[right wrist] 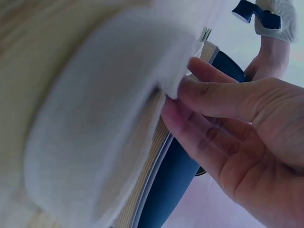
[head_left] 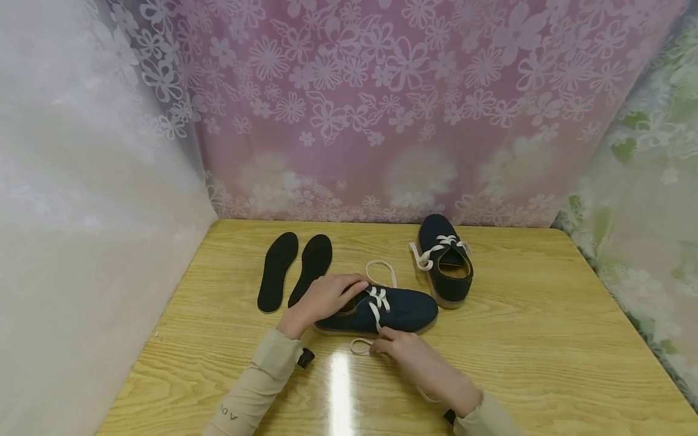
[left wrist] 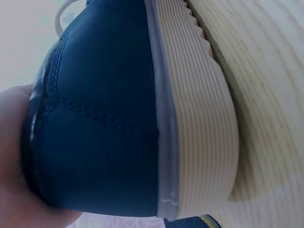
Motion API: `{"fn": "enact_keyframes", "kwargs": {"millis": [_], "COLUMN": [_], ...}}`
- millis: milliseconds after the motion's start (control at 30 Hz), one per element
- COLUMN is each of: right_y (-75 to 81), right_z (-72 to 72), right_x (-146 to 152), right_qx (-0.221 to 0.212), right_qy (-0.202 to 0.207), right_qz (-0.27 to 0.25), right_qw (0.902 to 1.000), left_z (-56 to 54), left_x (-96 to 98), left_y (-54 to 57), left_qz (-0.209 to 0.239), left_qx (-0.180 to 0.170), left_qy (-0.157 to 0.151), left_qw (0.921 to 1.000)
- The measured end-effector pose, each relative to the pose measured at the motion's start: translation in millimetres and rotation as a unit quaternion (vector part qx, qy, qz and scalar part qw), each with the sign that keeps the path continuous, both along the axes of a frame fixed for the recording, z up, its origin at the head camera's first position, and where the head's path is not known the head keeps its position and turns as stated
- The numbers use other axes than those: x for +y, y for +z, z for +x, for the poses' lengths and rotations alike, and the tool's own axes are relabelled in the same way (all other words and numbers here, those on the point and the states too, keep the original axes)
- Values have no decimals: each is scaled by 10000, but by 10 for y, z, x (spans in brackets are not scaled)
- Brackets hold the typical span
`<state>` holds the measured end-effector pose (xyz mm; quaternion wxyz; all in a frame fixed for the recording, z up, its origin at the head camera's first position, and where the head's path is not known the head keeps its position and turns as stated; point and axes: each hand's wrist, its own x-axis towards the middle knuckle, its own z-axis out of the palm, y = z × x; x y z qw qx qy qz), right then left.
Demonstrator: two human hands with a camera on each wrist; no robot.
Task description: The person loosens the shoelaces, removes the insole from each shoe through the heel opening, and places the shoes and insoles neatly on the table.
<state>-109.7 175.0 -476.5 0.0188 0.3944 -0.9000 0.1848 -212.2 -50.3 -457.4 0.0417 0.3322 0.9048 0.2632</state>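
A navy canvas shoe [head_left: 406, 307] with white laces lies sideways on the table, its toe to the right. My left hand [head_left: 327, 297] holds it by the collar at the heel end; in the left wrist view the fingers lie along the padded rim of the shoe's heel [left wrist: 99, 156], above a ribbed tan sole [left wrist: 202, 133]. On the near side of the shoe, my right hand [head_left: 411, 357] pinches a white shoelace [right wrist: 95, 114] between thumb and fingertips. Another lace loop [head_left: 382, 263] lies behind the shoe.
Two black insoles [head_left: 278, 272] lie at the back left of the wooden table [head_left: 545, 339]. A second navy shoe [head_left: 436, 233], laced in white, stands at the back right. Floral curtains [head_left: 382, 109] hang behind the table and along its sides.
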Motion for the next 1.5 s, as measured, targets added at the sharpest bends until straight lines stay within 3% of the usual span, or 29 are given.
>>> {"fn": "enact_keyframes", "kwargs": {"millis": [167, 367, 800, 1000, 1167, 1400, 1500], "right_y": [-14, -1, -21, -42, -29, 6, 13], "right_z": [-56, -103, -253, -339, -400, -431, -431], "right_x": [51, 127, 275, 317, 353, 471, 535], "right_qx": [-172, 169, 519, 619, 670, 901, 1011], "right_qy": [-24, -153, -612, -681, -822, -958, -947], "right_qz": [-45, -293, -409, -431, -343, -159, -228], "right_qw": [9998, 9993, 9959, 9948, 9938, 9912, 9901], "left_z": [-3, 37, 290, 352, 385, 439, 407], "left_x": [-12, -23, -38, -16, 26, 42, 25], "left_y": [10, 26, 102, 97, 57, 10, 13], "left_qz": [39, 102, -202, -98, 177, 425, 440], "left_qx": [31, -18, -297, -459, -862, -1148, -903], "left_qy": [54, 201, 523, 569, 695, 370, 391], "left_qw": [10000, 9997, 9980, 9973, 9937, 9918, 9942]}}
